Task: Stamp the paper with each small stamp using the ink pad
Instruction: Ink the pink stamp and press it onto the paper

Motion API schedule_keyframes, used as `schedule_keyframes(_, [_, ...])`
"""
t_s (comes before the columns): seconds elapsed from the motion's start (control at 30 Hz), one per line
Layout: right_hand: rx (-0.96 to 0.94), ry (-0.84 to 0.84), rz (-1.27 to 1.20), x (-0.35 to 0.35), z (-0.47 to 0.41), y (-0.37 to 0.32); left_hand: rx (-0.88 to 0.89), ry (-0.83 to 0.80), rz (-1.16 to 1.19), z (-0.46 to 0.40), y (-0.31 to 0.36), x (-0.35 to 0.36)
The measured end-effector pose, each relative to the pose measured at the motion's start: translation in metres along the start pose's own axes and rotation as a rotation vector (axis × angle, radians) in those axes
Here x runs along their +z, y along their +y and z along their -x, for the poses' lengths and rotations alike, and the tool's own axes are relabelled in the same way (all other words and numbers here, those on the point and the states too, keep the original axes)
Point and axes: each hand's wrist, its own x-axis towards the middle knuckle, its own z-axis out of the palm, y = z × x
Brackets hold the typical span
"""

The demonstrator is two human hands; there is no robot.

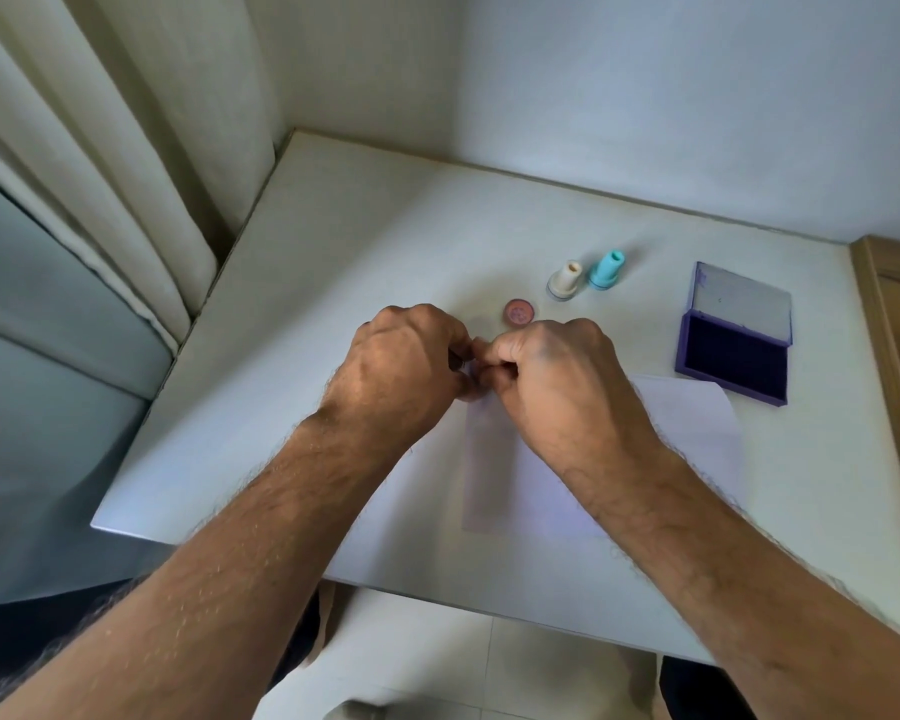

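Observation:
My left hand (pixel 406 366) and my right hand (pixel 552 376) meet fingertip to fingertip above the top left corner of the white paper (pixel 692 433). Both pinch a small object that their fingers almost wholly hide; it looks like a small stamp. A round pink cap (pixel 519 310) lies just beyond the hands. Farther back, a cream stamp (pixel 566 280) and a teal stamp (pixel 608 270) stand upright side by side. The purple ink pad (pixel 732 365) lies open to the right, its clear lid (pixel 744 304) folded back.
The white table (pixel 333 241) sits in a corner, with a curtain (pixel 126 148) to the left and the wall behind. A wooden edge (pixel 894 324) borders it on the right. The table's near edge runs under my forearms.

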Motion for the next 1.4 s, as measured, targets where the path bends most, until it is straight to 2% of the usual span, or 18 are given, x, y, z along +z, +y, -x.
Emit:
schedule_keyframes(0.93, [-0.036,-0.010,0.100,-0.004,0.001,-0.003,-0.074,-0.019,-0.036,-0.002,0.007,-0.002])
schedule_keyframes(1.03, [0.055,0.062,-0.152,0.003,0.003,0.005,-0.068,-0.029,-0.033,-0.001,0.010,-0.004])
schedule_keyframes(1.13, [0.205,0.244,-0.619,-0.007,0.000,0.012,-0.057,-0.027,-0.025,0.001,0.013,-0.006])
schedule_keyframes(1.23, [0.367,0.372,-0.964,-0.025,0.001,0.024,-0.061,-0.021,-0.025,0.001,0.015,-0.005])
schedule_keyframes(1.4, [0.553,0.385,-1.231,-0.038,0.022,0.037,-0.072,0.035,0.002,-0.002,0.029,-0.014])
